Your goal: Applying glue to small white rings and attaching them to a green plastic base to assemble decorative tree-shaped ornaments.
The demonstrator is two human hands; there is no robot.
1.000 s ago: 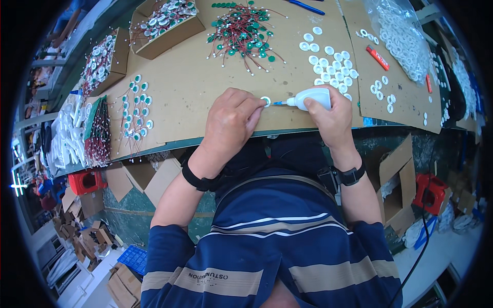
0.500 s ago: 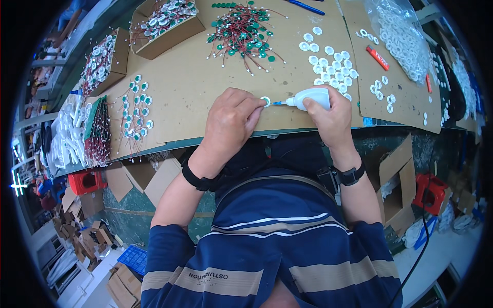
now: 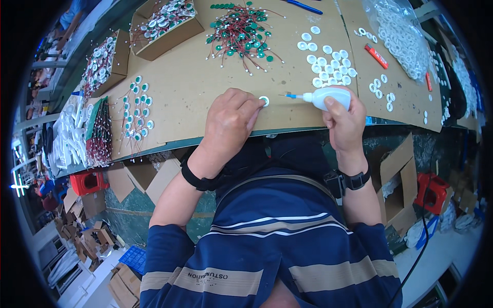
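My left hand rests on the cardboard-covered table, its thumb and forefinger closed on the edge of a small round white cap. In my right hand is a white squeeze bottle, tipped on its side. The bottle's thin needle with a blue base points left toward the cap, with a gap between them. Beyond the bottle lies a group of similar white caps. Green discs with red wires are heaped farther back. To the left, wired white-and-green pieces lie in loose rows.
Two cardboard boxes of wired pieces stand at the far left. A bundle of red wires lies at the left edge. On the right are a bag of white rings, loose rings and a red tube. A blue pen lies behind.
My right hand has drawn back to the right with the squeeze bottle, taking the needle away from the cap. My left hand stays at the cap, almost unmoved.
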